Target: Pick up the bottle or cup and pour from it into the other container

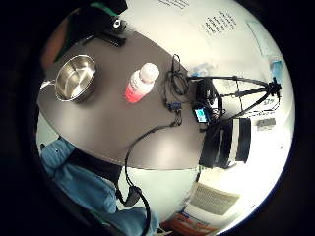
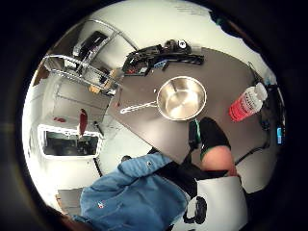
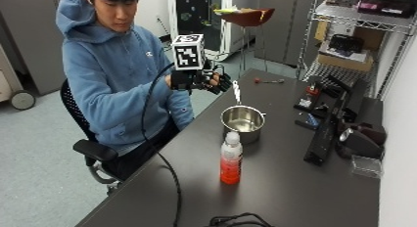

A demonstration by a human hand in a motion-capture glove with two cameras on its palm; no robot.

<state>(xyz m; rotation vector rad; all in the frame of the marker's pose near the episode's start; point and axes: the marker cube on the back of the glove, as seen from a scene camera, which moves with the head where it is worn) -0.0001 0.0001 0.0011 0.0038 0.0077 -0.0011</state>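
Person in blue hoodie [image 3: 110,75] sits at dark table [image 3: 280,188], gloved right hand [image 3: 202,81] raised in air above table's near edge, well above & apart from everything, holding nothing. Fingers look loosely curled in outside view, relaxed. Bottle [image 3: 230,158] w/ red liquid & white cap stands upright on table, cap on, just in front of steel pan [image 3: 243,123], not touching it as far as can be seen. Pan upright w/ long handle [image 3: 236,92] pointing away toward table's far edge; inside looks bare metal. Palm views show same pair from above: bottle [image 1: 141,82] beside pan [image 1: 75,77] on tabletop, both well apart from palm. Black gear [image 3: 332,126] lies along table's wall side; cable [image 3: 163,173] runs from hand down over table edge.
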